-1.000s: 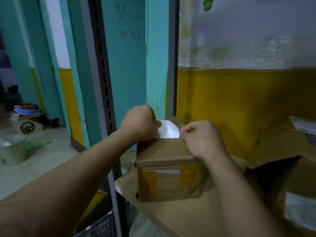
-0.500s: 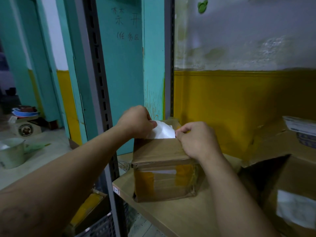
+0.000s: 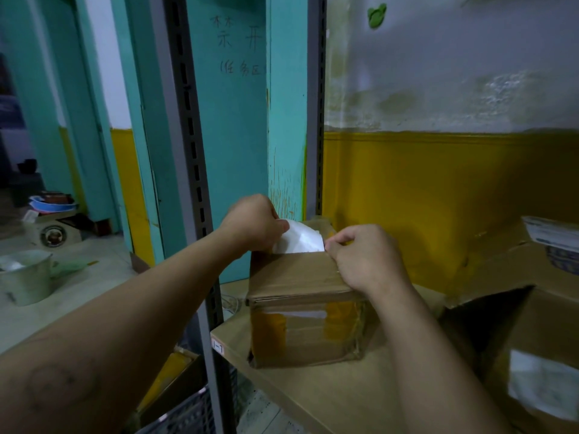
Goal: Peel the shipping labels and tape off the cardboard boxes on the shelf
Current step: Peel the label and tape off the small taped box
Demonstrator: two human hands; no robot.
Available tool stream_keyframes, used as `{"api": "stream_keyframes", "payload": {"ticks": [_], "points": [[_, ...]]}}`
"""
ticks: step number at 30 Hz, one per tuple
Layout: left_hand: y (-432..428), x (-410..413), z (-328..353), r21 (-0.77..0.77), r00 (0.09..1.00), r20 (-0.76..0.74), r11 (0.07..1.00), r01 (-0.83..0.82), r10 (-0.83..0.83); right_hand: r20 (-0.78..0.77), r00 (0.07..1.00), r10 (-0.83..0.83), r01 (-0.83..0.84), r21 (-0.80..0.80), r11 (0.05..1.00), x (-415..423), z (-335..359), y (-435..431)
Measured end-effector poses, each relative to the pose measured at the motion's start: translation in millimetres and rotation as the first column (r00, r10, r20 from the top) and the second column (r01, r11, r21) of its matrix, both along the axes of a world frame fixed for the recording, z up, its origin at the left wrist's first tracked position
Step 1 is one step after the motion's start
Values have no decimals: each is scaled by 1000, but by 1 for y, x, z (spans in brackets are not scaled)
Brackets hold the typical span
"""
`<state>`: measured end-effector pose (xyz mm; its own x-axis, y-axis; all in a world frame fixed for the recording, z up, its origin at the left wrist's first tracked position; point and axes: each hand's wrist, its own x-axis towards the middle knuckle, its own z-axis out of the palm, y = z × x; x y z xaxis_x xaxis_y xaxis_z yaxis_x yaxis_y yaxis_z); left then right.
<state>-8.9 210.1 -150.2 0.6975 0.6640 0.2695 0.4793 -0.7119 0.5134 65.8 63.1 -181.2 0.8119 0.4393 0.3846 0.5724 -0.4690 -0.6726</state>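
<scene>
Cardboard box [image 3: 300, 277] on shelf [image 3: 313, 393] tagged 1-7, left hand [image 3: 250, 223] pinching white label [image 3: 299, 241], right hand [image 3: 366, 261] pinching its corner

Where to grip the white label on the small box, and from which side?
Grip the raised, crumpled flap of the white label, low near where it meets the top of the small box, coming from the left like the left hand. That flap stands free of the cardboard; the right hand pinches its right edge.

I can pass over bare shelf [image 3: 307, 397] before the small box [image 3: 300, 277]; post [image 3: 185, 151] blocks left, big boxes [image 3: 539, 324] right.
</scene>
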Motion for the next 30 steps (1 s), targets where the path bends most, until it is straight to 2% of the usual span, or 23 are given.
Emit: {"api": "stream_keyframes", "payload": {"ticks": [5, 10, 16, 19, 23, 26, 30], "points": [[5, 3, -2, -28, 1000, 21, 999, -17, 18, -6, 1000, 13, -13, 1, 1000, 1, 0, 0], [13, 6, -4, -122, 997, 54, 991, -52, 59, -12, 1000, 10, -10, 12, 1000, 2, 0, 1], [9, 7, -7, -73, 997, 52, 996, -53, 57, -10, 1000, 3, -3, 6, 1000, 1, -1, -1], [5, 2, -6, -57, 998, 63, 998, 13, -10, -5, 1000, 4, -4, 5, 1000, 1, -1, -2], [-1, -16, 0, -123, 971, 189, 977, 175, -150, 8, 1000, -6, 6, 9, 1000, 2, -2, -2], [-9, -24, -3, -108, 939, 258, 959, 263, -229, -1, 1000, -7, 7, 19, 1000, 3, -3, -3], [-8, -31, -8, -29, 937, 228, 960, 278, -264, -14, 1000, 9, -8, 41, 999, 3, -4, -2]]}}
